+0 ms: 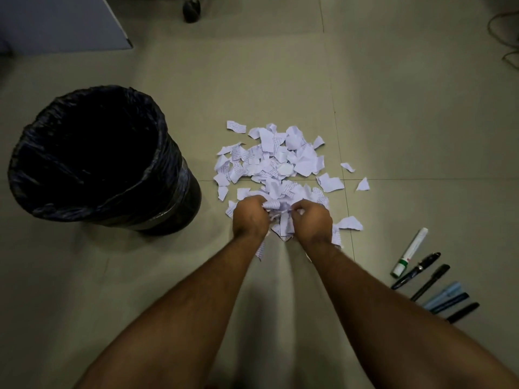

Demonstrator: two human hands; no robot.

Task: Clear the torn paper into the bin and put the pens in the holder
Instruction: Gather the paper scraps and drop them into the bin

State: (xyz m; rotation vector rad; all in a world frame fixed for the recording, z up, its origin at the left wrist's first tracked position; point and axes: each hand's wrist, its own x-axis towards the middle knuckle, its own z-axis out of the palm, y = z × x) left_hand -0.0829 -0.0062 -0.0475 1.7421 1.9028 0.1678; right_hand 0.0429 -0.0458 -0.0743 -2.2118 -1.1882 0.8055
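Note:
A heap of torn white paper (276, 161) with printed text lies on the tiled floor ahead of me. My left hand (250, 217) and my right hand (314, 221) are side by side at the heap's near edge, both closed around a bunch of scraps held between them. The bin (157, 164), lined with a black bag, stands open to the left of the heap. Several pens (431, 282) and a white marker (410, 252) lie in a row on the floor at the right. No pen holder is in view.
A few stray scraps (362, 185) lie right of the heap. A chair castor (191, 9) is at the top, a grey panel (61, 21) at top left, and cables (502, 37) at top right.

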